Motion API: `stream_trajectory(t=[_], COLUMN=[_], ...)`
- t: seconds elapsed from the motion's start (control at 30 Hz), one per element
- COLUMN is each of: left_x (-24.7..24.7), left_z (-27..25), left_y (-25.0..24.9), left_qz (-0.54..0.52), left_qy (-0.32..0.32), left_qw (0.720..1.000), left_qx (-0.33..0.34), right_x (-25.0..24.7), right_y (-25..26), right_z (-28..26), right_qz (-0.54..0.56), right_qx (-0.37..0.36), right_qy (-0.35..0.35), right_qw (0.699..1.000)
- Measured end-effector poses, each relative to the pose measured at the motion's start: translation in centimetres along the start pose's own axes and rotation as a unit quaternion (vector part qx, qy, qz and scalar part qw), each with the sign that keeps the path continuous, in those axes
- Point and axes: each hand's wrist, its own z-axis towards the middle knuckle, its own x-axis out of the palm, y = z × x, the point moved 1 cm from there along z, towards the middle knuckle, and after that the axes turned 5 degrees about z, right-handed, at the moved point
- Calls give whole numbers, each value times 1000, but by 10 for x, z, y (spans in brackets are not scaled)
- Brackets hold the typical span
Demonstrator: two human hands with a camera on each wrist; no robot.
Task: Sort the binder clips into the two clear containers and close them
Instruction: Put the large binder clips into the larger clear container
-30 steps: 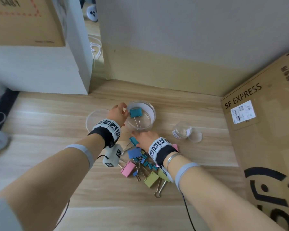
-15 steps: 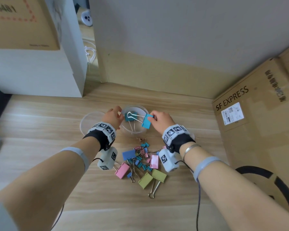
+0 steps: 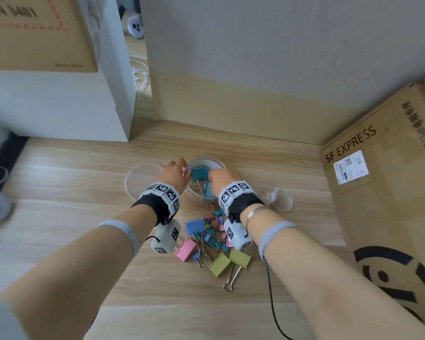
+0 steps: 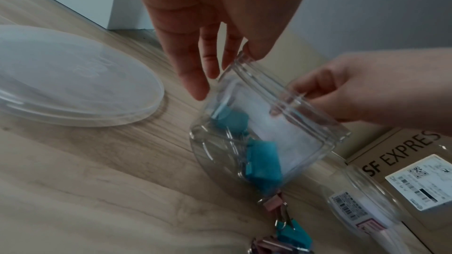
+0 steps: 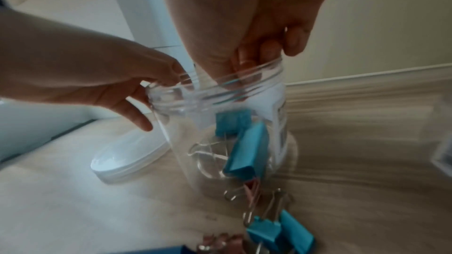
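Observation:
A large clear jar (image 3: 215,165) stands open on the wooden floor. My left hand (image 3: 180,169) grips its rim on the left side, thumb on the lip (image 4: 254,53). Two blue binder clips (image 5: 247,152) lie inside the jar (image 5: 220,161). My right hand (image 3: 212,179) hovers over the mouth with fingertips (image 5: 247,61) loosely bunched and dipping in, holding nothing. A pile of pink, blue and green clips (image 3: 211,238) lies just in front of the jar. The jar's translucent lid (image 3: 142,180) rests flat to its left. A small clear jar (image 3: 266,192) and its lid (image 3: 284,203) sit to the right.
An SF Express cardboard box (image 3: 383,192) lies close on the right. A white cabinet (image 3: 59,106) carrying another carton stands at the back left, and the wall runs behind the jars. A black cable (image 3: 271,303) trails from my right wrist.
My right hand lifted a blue clip from the pile, carried it over the large jar and let it go; the clip now lies inside. My left hand stayed on the rim.

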Motion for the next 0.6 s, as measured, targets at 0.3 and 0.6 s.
stream_trajectory(t=[0.3, 0.6], left_x=[7, 49], left_z=[-40, -76], left_y=[-28, -39], left_qz=[127, 255], left_qy=[-92, 133], left_qw=[960, 927], left_qx=[230, 242], right_x=[21, 66], right_y=[-62, -82], right_z=[-32, -52], right_qz=[145, 90], right_qx=[92, 90], right_qy=[-56, 78], right_qw=[984, 989])
